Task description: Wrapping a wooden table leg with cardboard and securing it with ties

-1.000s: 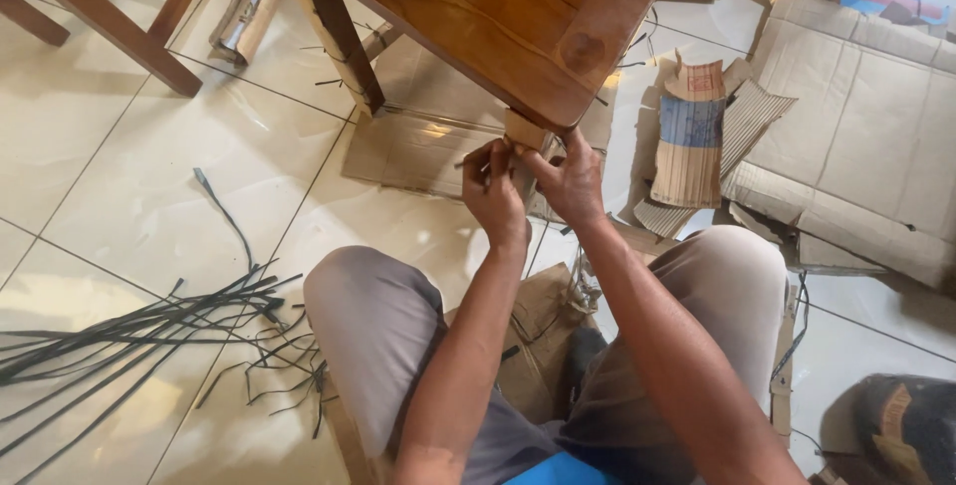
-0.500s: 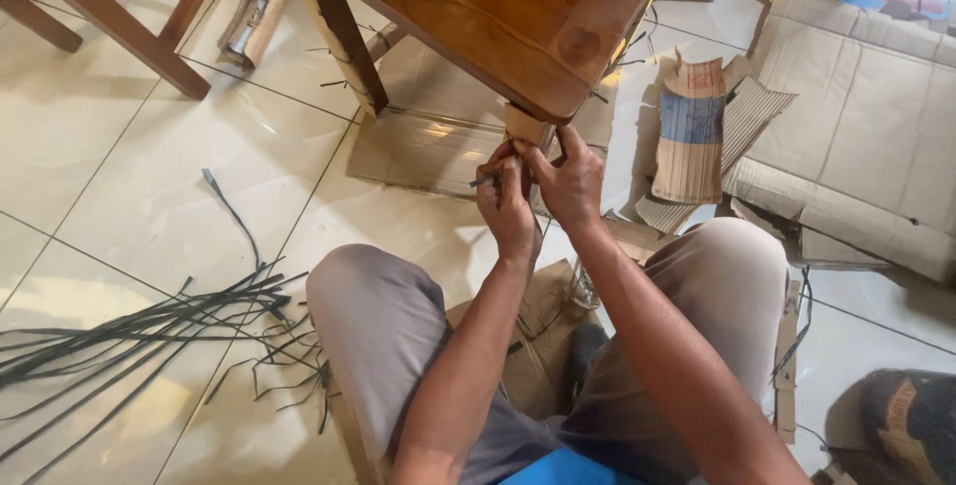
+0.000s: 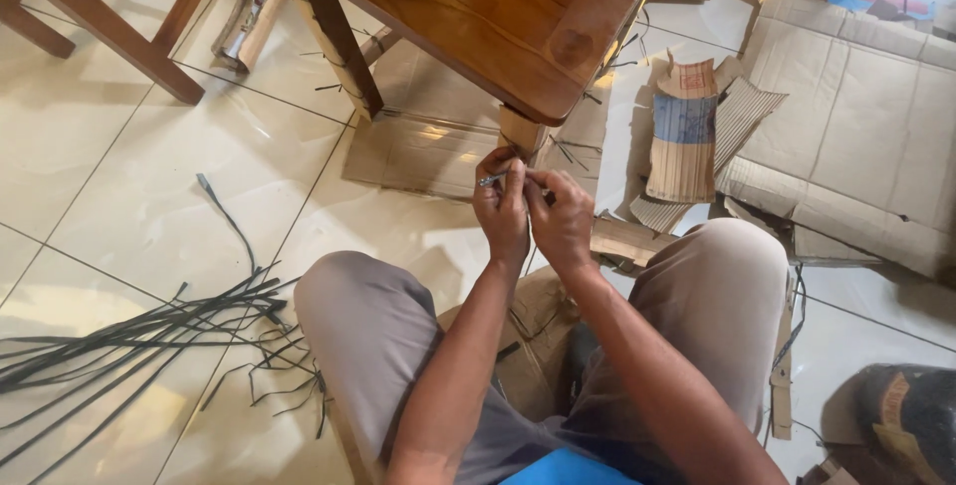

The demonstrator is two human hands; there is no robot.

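A person sits low on a pale tiled floor (image 3: 129,196), seen from above, knees in grey-brown trousers spread to either side. Between the knees, nearest the viewer, lies a crumpled brown piece of cardboard (image 3: 538,316).

Both forearms reach forward to the near corner leg (image 3: 522,132) of a varnished wooden table (image 3: 498,17). The two hands meet just below that leg. The left hand (image 3: 501,208) is closed, its fingers curled in tight around a thin dark strip (image 3: 491,179) whose short end pokes out to the left of the knuckles. The right hand (image 3: 563,218) sits pressed against the left, fingers bent inward and narrow, thumb and forefinger pinched at the same spot; whether they grip the same strip cannot be told. The strip lies at the fingertips, just under the foot end of the table leg.

Left of the leg and nearer the viewer, a loose bundle of long dark straps (image 3: 149,331) fans across the tiles. Right of the leg lies a torn piece of corrugated card with blue and red print (image 3: 685,136), and beyond it a large flattened cardboard box (image 3: 856,117). Under the table, behind the leg, more flat cardboard (image 3: 418,151) covers the floor. Far to the left of the table stand the slanted wooden legs of another piece of furniture (image 3: 90,17).
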